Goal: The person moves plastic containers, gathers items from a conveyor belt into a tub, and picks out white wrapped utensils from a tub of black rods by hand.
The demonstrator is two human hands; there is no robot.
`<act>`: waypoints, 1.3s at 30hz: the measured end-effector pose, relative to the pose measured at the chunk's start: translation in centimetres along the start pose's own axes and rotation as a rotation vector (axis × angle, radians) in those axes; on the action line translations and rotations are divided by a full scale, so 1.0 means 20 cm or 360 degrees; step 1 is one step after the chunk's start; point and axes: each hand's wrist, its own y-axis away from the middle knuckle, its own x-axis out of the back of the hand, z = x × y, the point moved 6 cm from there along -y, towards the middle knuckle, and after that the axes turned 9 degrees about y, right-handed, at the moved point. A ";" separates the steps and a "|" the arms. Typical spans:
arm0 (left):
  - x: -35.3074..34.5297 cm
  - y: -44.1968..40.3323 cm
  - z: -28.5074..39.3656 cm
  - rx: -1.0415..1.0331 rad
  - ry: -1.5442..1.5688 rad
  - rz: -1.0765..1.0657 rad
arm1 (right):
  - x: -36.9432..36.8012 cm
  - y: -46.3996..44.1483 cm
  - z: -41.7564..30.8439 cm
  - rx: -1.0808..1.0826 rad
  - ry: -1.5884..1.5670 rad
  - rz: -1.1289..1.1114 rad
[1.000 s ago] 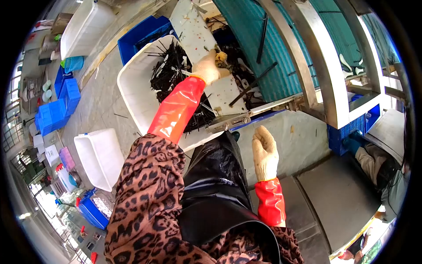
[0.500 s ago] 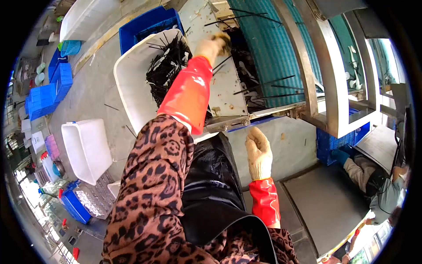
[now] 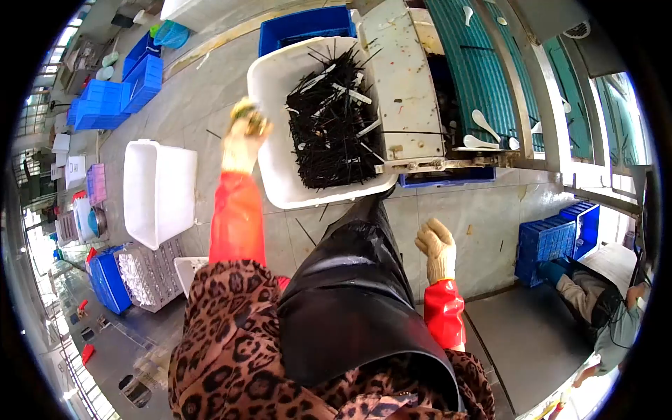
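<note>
My left hand point(image 3: 245, 136), in a cream knit glove with a red rubber sleeve, is over the floor just left of a white tub point(image 3: 269, 87). Its fingers are curled round a yellow-green and dark lump that I cannot make out. Black chopsticks point(image 3: 325, 133) fill the tub in a tangled heap, with a few white spoons point(image 3: 352, 94) among them. My right hand point(image 3: 435, 248), gloved the same way, hangs loosely closed beside my black apron point(image 3: 350, 280), with nothing visible in it. A white ledge point(image 3: 399, 77) spotted with scraps borders the tub's right side.
White spoons point(image 3: 484, 126) lie on a green ribbed belt point(image 3: 483, 77) inside a metal frame point(image 3: 549, 105). A blue crate point(image 3: 308, 28) stands behind the tub. Another white tub point(image 3: 161, 189) is on the floor at left. At right, a person point(image 3: 595, 294) is beside blue crates point(image 3: 546, 245).
My left hand has moved left from above the ledge, across the tub, to its outer side. The view has shifted, showing more of the chopsticks. My right hand stays low by the apron.
</note>
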 end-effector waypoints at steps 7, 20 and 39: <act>0.67 1.14 -0.03 0.0981 0.1235 0.1264 | 0.12 0.32 0.83 -0.0588 -0.0146 -0.0233; 2.05 1.24 0.09 0.0750 0.0746 0.1147 | -0.96 0.71 0.81 -0.0664 0.0213 0.0192; 4.51 0.27 -0.27 0.0885 0.1485 0.1426 | -4.50 1.06 0.65 -0.0468 0.0535 -0.0836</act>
